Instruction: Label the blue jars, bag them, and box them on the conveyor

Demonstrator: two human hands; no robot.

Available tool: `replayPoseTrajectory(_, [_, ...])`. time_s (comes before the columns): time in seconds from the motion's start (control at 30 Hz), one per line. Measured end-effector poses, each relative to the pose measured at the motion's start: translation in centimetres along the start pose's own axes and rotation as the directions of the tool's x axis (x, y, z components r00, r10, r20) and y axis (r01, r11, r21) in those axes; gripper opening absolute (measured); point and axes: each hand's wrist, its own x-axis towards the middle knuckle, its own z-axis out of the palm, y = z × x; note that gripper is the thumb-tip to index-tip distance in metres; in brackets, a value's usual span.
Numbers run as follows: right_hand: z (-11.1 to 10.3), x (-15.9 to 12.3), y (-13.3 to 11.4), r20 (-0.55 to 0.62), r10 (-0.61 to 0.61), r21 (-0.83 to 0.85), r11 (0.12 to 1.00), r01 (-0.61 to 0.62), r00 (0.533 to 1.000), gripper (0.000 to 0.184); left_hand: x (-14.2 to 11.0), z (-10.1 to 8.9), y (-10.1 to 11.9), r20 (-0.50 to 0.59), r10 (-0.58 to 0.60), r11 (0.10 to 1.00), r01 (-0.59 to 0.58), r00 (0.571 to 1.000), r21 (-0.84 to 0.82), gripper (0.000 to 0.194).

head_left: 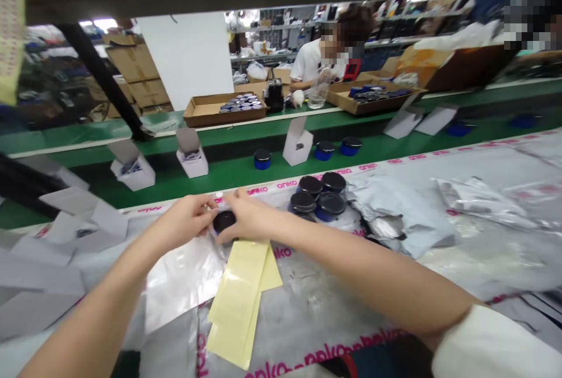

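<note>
My left hand [184,221] and my right hand [248,217] meet over a small blue jar with a black lid [224,221], gripping it from both sides. The jar's lower part is hidden by my fingers. Just below my hands lie yellow label backing strips [240,302] and a clear plastic sheet [182,284]. To the right of my right hand stands a group of several matching blue jars [318,198], some partly wrapped in plastic.
Grey mailer bags [395,208] lie on the printed white packing sheet [333,313]. Beyond it, a green conveyor [228,170] carries white cartons [298,143] and blue jars [262,159]. A co-worker [318,56] sits across it, behind cardboard trays of jars [223,110].
</note>
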Motion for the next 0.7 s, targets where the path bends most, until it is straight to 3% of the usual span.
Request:
replayPoseTrajectory(0.07, [0.2,0.6,-0.8,0.085,-0.047,-0.091,0.994,0.055,0.995,0.047,0.4,-0.2,0.6,-0.023,0.004,0.998,-0.005,1.0,-0.061,0.032])
replayPoseTrajectory(0.13, [-0.7,1.0,-1.1,0.063,-0.077,-0.1,0.992,0.083,0.995,0.035,0.8,-0.7,1.2,-0.119,0.037,0.992,-0.051,0.992,-0.116,0.037])
replayPoseTrajectory(0.23, [-5.1,0.6,0.4,-0.018,-0.1,-0.093,0.991,0.098,0.995,0.032,2.0,-1.3,1.9,-0.299,0.075,0.979,-0.128,0.951,-0.161,0.04])
replayPoseTrajectory(0.3, [-9.4,-0.1,2.8,-0.126,-0.127,-0.088,0.989,0.117,0.984,0.028,3.6,-1.1,2.0,-0.321,0.063,0.977,-0.124,0.945,-0.174,0.04])
replayPoseTrajectory(0.33, [-11.5,-0.4,4.3,-0.253,-0.151,-0.127,0.984,0.122,0.955,0.024,4.6,-0.7,1.9,-0.292,0.056,0.978,-0.111,0.955,-0.176,0.04])
replayPoseTrajectory(0.4, [-14.8,-0.6,7.5,-0.54,-0.086,-0.286,0.954,-0.087,0.837,0.024,7.5,0.7,1.8,-0.232,0.06,0.982,-0.098,0.971,-0.158,0.038])
replayPoseTrajectory(0.47, [-16.6,-0.2,10.5,-0.655,-0.039,-0.316,0.921,-0.227,0.754,0.037,11.0,2.8,1.8,-0.275,0.094,0.986,-0.127,0.957,-0.105,0.041])
replayPoseTrajectory(0.5, [-16.9,0.1,11.8,-0.671,-0.026,-0.33,0.905,-0.267,0.741,0.043,12.8,4.0,2.0,-0.307,0.1,0.986,-0.135,0.946,-0.096,0.049])
replayPoseTrajectory(0.6, [-16.3,1.2,14.5,-0.616,-0.012,-0.397,0.868,-0.297,0.788,0.053,17.7,7.3,2.5,-0.36,0.112,0.983,-0.157,0.926,-0.098,0.079])
replayPoseTrajectory(0.7, [-15.7,2.2,15.8,-0.514,0.006,-0.478,0.828,-0.292,0.858,0.048,20.5,9.1,2.7,-0.363,0.107,0.982,-0.156,0.925,-0.109,0.083])
